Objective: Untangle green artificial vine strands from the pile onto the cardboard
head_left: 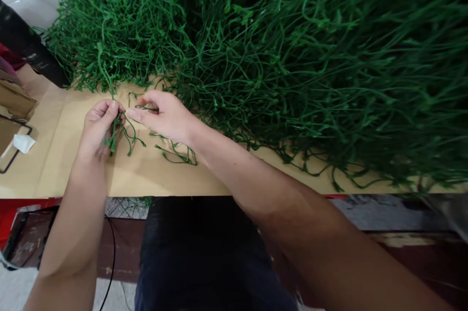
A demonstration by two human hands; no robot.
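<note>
Between the thumb and fingers of my left hand (100,123), closed in a pinch, is a small bunch of thin green artificial stems (113,138). Their forked tips hang below the fingers, and one long stem (104,67) runs up from the pinch toward the pile. Just to the right, my right hand (164,113) has its fingers curled around a short green sprig (149,107). Its thumb tip comes close to the left fingertips; whether they touch I cannot tell. Loose green sprigs (179,157) lie on the tan tabletop (146,179) beneath the right wrist.
A large heap of green artificial stems (234,57) fills the back and right of the table. A black cylinder, perhaps a bottle (34,50), leans at the left. Beside it are a cardboard box (14,99) and a small white packet (24,143). A black cable (111,247) hangs below.
</note>
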